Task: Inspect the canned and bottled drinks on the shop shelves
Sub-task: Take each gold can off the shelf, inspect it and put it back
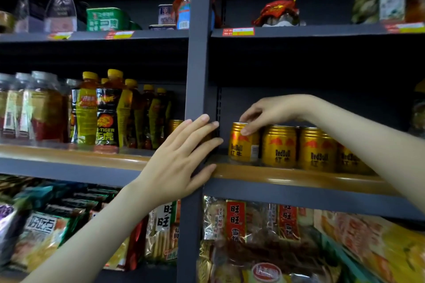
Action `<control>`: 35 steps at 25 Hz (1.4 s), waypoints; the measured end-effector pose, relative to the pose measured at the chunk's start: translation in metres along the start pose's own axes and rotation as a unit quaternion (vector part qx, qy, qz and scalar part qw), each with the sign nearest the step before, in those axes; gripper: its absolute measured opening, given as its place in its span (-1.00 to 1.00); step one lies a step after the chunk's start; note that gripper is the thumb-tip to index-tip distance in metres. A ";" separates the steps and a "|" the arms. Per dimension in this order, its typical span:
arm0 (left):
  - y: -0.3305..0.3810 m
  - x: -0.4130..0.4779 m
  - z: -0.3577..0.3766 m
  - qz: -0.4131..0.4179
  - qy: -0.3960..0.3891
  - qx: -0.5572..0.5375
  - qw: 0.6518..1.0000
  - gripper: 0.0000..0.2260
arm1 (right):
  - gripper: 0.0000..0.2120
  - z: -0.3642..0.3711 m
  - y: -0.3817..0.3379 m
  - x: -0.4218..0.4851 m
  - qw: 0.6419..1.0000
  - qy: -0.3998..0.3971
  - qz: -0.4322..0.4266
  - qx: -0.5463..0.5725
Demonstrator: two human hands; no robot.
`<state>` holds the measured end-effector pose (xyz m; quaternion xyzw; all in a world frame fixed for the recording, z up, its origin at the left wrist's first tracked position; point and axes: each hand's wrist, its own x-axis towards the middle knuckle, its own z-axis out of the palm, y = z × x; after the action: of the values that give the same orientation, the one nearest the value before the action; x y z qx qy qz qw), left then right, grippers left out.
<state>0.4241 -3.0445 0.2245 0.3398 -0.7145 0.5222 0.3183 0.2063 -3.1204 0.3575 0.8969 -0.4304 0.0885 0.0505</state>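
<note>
The right hand [264, 114] reaches in from the right and grips the top rim of the end gold can [243, 145], thumb on its front face and fingers curled over its lid. The can stands on the middle shelf [287, 176], whose front lip is a brown, wood-coloured strip over a grey-blue steel edge. To the right of that hand, under its forearm, more gold cans [299, 149] stand in a row, close against one another. The left hand [181, 156] is spread wide with straight fingers, laid flat over the grey upright post [197, 53] just left of the held can, thumb by the shelf lip; it holds nothing. Further left of this hand stand yellow-capped bottles [103, 112] with yellow and black labels, then clear jars [34, 108] beyond them. Below both hands the lower shelf is packed with snack bags [241, 223]. Above the hands, the upper shelf [322, 31] carries a red price tag [238, 31], a jar with a red wrapped lid [279, 12] and, left of the post, a green tin [105, 19]. The back of the shelving is dark.
</note>
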 end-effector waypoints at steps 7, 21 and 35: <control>-0.082 -0.071 -0.029 -0.091 0.011 0.060 0.994 -0.56 | -0.60 0.024 -0.052 -0.049 0.878 0.418 -0.181 -0.145; -0.177 -0.100 -0.004 -0.157 0.029 0.017 0.987 -0.42 | -0.08 0.070 -0.199 0.123 0.940 0.264 0.150 -0.157; -0.181 -0.104 0.007 -0.163 0.037 0.009 0.986 -0.42 | -0.26 0.068 -0.155 0.169 0.844 -0.064 0.026 -0.531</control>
<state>0.6299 -3.0762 0.2347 0.4347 -0.6326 0.4817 0.4228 0.4393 -3.1639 0.3225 0.7251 -0.4369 -0.2101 0.4891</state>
